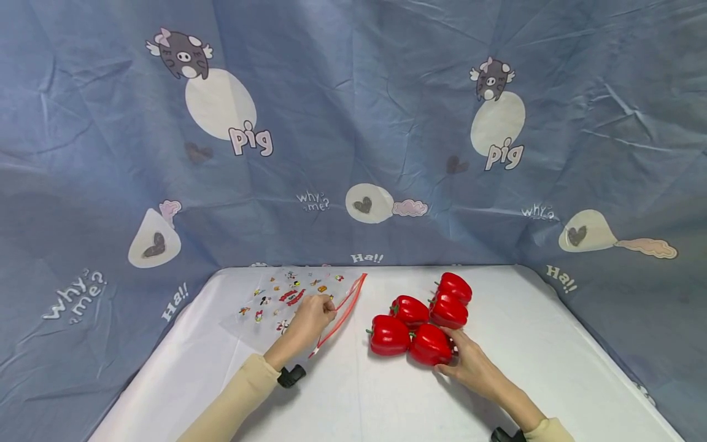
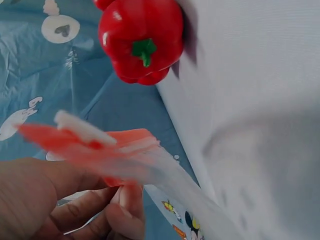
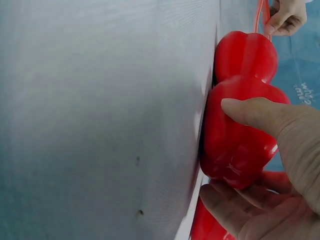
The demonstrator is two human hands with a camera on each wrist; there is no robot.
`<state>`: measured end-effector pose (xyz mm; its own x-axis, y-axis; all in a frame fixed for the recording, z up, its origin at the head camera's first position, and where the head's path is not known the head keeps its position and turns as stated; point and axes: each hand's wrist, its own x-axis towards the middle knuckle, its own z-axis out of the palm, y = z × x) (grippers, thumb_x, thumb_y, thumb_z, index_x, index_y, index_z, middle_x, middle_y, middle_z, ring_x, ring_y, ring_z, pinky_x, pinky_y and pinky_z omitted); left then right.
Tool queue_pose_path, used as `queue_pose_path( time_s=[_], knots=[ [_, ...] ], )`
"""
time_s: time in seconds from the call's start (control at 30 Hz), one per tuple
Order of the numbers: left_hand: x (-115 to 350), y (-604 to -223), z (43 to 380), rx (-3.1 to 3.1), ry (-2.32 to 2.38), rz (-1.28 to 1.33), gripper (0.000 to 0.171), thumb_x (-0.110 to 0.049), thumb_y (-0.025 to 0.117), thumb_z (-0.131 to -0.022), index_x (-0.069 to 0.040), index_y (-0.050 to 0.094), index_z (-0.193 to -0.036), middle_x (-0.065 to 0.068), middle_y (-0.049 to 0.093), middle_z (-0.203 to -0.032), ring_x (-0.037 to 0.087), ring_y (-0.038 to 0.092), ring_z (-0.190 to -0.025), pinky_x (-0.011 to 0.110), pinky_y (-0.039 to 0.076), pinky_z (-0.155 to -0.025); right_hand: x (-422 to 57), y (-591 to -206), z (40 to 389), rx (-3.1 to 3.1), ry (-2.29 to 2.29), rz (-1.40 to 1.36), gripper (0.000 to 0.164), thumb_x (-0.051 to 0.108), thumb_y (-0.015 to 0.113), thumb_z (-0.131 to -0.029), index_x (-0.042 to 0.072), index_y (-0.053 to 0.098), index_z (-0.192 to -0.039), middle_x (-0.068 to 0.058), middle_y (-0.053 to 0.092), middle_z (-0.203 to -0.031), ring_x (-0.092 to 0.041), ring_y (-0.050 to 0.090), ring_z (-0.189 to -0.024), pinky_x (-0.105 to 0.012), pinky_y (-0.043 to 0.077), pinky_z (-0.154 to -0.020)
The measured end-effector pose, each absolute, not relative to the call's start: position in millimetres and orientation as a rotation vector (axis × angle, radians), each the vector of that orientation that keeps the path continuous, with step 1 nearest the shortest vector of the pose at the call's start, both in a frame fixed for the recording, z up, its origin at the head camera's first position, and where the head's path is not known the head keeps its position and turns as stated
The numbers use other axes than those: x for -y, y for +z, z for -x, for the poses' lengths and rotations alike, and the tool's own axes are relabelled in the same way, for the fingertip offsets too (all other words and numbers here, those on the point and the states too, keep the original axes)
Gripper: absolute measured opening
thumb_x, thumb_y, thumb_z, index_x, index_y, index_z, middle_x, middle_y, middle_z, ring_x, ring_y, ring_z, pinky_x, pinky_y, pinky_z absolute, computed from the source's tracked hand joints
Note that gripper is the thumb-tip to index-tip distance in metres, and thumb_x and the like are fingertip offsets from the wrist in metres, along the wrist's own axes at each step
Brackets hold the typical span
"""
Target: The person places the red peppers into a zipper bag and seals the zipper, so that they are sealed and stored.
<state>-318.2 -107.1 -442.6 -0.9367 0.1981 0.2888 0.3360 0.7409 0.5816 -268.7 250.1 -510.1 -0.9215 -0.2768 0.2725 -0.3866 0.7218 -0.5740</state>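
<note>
My left hand (image 1: 312, 316) pinches the red zip edge (image 2: 127, 137) of a clear zip bag (image 1: 291, 297) printed with small cartoon figures. The bag lies spread toward the left of the white table, its mouth facing right. A white slider (image 2: 85, 129) shows on the zip in the left wrist view. At the right, my right hand (image 1: 469, 362) grips a glossy red bell pepper (image 1: 429, 345), thumb on one side and fingers at its end. Several more peppers stand around it, such as one with a green stem (image 1: 389, 336) beside it and another behind (image 1: 409, 311).
Two peppers, a nearer one (image 1: 448, 311) and a farther one (image 1: 455, 287), form the back right of the group. The table (image 1: 353, 399) has a white cover. A blue printed cloth (image 1: 331, 135) hangs behind it and along both sides.
</note>
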Motion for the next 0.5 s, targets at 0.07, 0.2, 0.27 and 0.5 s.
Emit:
queue_pose_path(
  time_s=[0.07,0.2,0.27,0.5],
  knots=[
    [108.1,-441.7,318.9,2.72,-0.977,0.429,0.008,-0.004,0.069,-0.082,-0.008,0.067,-0.075,0.0,0.063,-0.068,0.008,0.05,-0.054,0.023,0.041,-0.051,-250.0,-509.2,269.1,2.762,0.987,-0.53,0.083,0.014,0.087,-0.066,0.007,0.047,-0.138,-0.012,0.05,-0.139,-0.022,0.059,-0.112,-0.029,0.055,-0.081],
    [110.4,-441.3,319.3,2.71,-1.017,0.437,0.01,-0.004,0.071,-0.08,-0.009,0.067,-0.073,0.0,0.062,-0.066,0.009,0.052,-0.056,0.024,0.043,-0.053,-250.3,-508.2,270.3,2.76,1.022,-0.53,0.083,0.018,0.087,-0.068,0.008,0.046,-0.139,-0.013,0.049,-0.14,-0.021,0.059,-0.112,-0.027,0.054,-0.081],
    [111.2,-440.5,318.8,2.719,-1.043,0.429,0.01,-0.005,0.072,-0.08,-0.009,0.067,-0.073,0.0,0.062,-0.066,0.009,0.052,-0.057,0.025,0.043,-0.055,-250.8,-508.0,270.8,2.754,1.041,-0.535,0.082,0.022,0.087,-0.069,0.01,0.046,-0.139,-0.013,0.048,-0.141,-0.021,0.058,-0.113,-0.026,0.054,-0.082],
    [111.6,-437.9,317.1,2.723,-1.065,0.413,0.01,-0.006,0.072,-0.08,-0.008,0.067,-0.073,0.0,0.061,-0.065,0.01,0.051,-0.057,0.026,0.043,-0.055,-250.4,-509.3,269.9,2.762,1.071,-0.508,0.078,0.03,0.084,-0.072,0.013,0.047,-0.139,-0.008,0.05,-0.139,-0.02,0.058,-0.117,-0.03,0.054,-0.086]
  ],
)
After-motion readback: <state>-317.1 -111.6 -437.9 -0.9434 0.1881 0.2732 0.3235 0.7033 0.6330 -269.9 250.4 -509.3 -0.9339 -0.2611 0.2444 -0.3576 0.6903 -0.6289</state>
